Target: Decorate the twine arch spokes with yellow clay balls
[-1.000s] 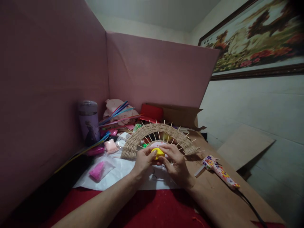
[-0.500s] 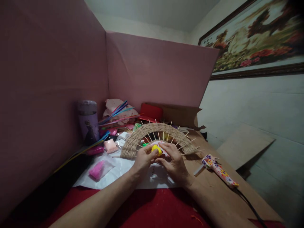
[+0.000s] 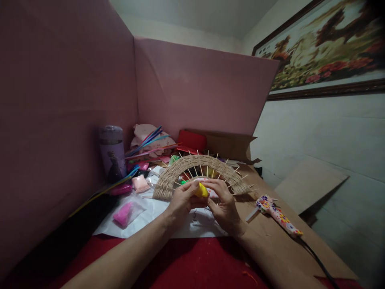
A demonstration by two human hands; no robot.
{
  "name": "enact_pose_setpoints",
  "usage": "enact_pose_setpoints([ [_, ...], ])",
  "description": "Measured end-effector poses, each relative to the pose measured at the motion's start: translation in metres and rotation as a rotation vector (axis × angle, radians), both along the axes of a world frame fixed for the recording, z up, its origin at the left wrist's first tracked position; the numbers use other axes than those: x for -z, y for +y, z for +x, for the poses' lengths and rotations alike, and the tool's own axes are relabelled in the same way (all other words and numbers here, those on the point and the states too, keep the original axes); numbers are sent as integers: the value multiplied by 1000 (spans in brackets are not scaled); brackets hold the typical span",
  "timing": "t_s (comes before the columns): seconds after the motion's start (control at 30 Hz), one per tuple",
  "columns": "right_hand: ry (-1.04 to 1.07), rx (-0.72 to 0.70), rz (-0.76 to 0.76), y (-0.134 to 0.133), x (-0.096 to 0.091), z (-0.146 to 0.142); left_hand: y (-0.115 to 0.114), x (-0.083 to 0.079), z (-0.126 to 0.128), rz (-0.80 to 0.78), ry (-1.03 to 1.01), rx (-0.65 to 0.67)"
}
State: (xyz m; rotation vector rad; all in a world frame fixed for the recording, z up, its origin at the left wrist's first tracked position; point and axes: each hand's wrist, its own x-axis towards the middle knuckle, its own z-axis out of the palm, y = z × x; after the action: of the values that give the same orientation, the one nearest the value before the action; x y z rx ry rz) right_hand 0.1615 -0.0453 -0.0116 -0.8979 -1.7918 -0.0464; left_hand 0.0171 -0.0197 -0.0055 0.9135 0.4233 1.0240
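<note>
Boards of pink card (image 3: 69, 92) stood as a screen along the left side and back of a cluttered work table. Up on the right-hand wall hung a framed picture (image 3: 325, 48) of trees and red flowers. A red cloth (image 3: 192, 265) covered the near edge of the table, with a sheet of brown cardboard (image 3: 270, 241) to its right and white paper (image 3: 150, 220) spread in the middle. On the paper lay a woven straw half-ring (image 3: 198, 162), arched like a fan, with thin wooden sticks poking out all around its outer edge. A purple bottle (image 3: 112, 152) stood upright by the left board, next to a heap of coloured straws and scraps. A glue gun (image 3: 278, 214) with a bright flowered pattern rested on the cardboard, well apart from the hands, its black cord trailing toward the viewer. A clear bag of pink clay (image 3: 124, 212) lay on the paper to the left.

Both bare forearms reached in from the bottom. The left hand (image 3: 180, 202) and the right hand (image 3: 224, 204) met just in front of the half-ring, raised a little above the paper. Together they pinched a small yellow lump (image 3: 201, 190) between thumbs and fingertips, the left from the left side and the right from the right, fingers curled around it.
</note>
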Motion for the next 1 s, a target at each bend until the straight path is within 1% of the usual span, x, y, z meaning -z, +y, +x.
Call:
enact_pose_setpoints([
  [0.17, 0, 18, -17, 2, 3, 1, 6, 2, -2, -29, -4, -17],
  [0.37, 9, 24, -51, 2, 2, 0, 1, 3, 1, 13, 8, -79],
  [0.47, 53, 25, -67, 3, 2, 1, -1, 1, 2, 3, -4, -60],
  [0.63, 148, 36, -151, 7, 7, 5, -1, -3, 0, -89, -74, -18],
  [0.73, 174, 18, -189, 6, 7, 5, 3, -2, -2, -93, -47, -26],
  [0.83, 166, -8, -179, 5, 5, 4, 5, 0, -2, -99, -44, -29],
  [1.0, 126, -2, -151, 3, 2, 2, 3, 1, 1, -112, -57, 9],
])
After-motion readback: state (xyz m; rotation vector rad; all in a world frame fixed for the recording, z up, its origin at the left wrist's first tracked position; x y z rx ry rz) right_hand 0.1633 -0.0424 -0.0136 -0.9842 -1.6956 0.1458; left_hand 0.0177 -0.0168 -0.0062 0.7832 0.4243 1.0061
